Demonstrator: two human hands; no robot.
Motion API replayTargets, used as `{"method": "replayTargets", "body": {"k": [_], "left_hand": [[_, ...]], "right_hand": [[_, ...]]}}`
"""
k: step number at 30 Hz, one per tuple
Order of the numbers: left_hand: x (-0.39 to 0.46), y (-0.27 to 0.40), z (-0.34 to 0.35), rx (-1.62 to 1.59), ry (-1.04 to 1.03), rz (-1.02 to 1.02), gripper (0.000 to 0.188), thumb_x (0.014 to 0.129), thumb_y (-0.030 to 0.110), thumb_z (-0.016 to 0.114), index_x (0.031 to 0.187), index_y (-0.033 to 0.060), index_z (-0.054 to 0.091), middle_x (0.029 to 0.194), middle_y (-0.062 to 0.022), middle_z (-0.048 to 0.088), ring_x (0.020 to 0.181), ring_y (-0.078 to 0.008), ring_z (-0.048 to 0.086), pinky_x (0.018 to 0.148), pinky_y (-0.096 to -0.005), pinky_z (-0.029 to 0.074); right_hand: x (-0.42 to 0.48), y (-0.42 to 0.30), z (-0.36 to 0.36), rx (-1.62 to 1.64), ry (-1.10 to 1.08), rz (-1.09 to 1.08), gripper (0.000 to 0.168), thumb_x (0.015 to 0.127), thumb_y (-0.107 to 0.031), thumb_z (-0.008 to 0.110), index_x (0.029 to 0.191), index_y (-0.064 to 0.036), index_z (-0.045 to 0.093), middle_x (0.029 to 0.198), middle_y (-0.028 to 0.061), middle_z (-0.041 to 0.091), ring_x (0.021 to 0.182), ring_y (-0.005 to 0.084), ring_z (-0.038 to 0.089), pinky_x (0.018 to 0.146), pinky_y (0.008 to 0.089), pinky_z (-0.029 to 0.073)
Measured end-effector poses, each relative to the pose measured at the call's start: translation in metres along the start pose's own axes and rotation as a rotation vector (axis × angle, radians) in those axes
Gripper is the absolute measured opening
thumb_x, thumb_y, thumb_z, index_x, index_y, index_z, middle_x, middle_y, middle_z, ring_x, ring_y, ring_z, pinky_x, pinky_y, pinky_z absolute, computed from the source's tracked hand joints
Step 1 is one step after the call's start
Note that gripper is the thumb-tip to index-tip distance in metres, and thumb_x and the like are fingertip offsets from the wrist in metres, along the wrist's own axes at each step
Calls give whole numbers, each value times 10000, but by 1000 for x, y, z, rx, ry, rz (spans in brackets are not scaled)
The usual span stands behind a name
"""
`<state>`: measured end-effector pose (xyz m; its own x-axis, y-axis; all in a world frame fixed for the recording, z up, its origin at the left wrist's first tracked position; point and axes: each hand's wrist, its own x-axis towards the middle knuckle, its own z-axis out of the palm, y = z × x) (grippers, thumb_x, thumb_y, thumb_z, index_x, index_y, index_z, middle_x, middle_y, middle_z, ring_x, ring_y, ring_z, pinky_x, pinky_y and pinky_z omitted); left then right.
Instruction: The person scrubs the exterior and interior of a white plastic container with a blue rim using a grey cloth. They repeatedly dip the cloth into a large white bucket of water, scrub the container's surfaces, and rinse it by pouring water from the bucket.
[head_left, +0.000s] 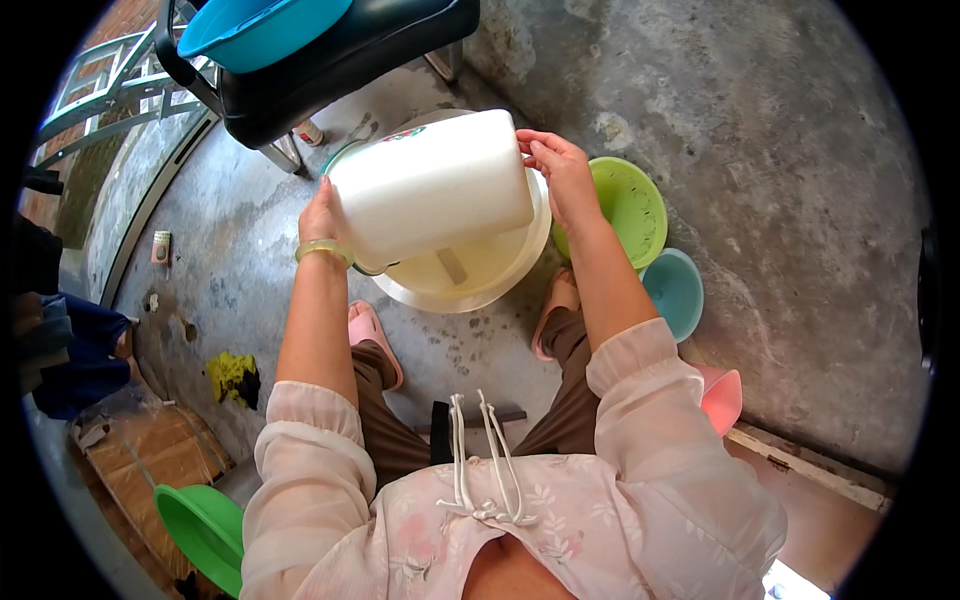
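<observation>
A white bucket (435, 187) with a dark green rim lies tilted on its side over a wide pale basin (525, 259). At its rim end, my left hand (321, 217) holds the bucket, a pale bangle on the wrist. My right hand (559, 169) touches the edge of the bucket's base with its fingers. Yellowish liquid and a greyish strip show in the basin below. The inside of the bucket is hidden, and so are some of my left fingers.
Right of the basin stand a lime green basin (634, 210), a teal basin (675, 296) and a pink container (721, 397). A black padded seat (330, 67) bears a blue basin (262, 34). A yellow-black cloth (231, 377), cardboard (157, 450) and a green basin (202, 532) lie left.
</observation>
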<state>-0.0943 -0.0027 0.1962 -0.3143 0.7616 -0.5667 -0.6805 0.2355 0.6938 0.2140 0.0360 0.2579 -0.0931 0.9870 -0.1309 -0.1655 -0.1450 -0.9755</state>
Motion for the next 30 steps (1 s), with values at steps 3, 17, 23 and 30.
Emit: {"method": "replayTargets", "body": {"k": [3,17,23,30], "left_hand": [[6,0,-5,39,19,-36,426,905,361,523,1146,10,533,1125,-129,590,993,-280,580,875,-412,461],[9,-1,-1,201,91,-86,466,886,383,551,1128,-15,559,1121,-134,594,964,-262,586,851,-389,449],[11,1,-5,317,133,-53,472,875,395,561,1104,-17,574,1088,-133,607,955,-250,587,844,-390,443],[14,4,-6,197,149,-48,461,865,366,591,1071,-45,566,1064,-147,609,913,-264,601,802,-390,473]], "right_hand": [[7,18,0,70,21,22,253,874,-112,498,1060,17,611,993,57,619,902,139,534,839,259,411],[17,41,1,43,36,17,338,886,-80,501,1186,76,491,1154,140,547,1089,212,516,970,314,388],[17,35,-2,170,35,1,335,885,-75,495,1189,67,488,1171,144,537,1113,230,514,963,323,396],[18,54,-14,42,203,53,291,890,-175,522,1102,16,578,1031,84,609,945,155,562,813,269,433]]}}
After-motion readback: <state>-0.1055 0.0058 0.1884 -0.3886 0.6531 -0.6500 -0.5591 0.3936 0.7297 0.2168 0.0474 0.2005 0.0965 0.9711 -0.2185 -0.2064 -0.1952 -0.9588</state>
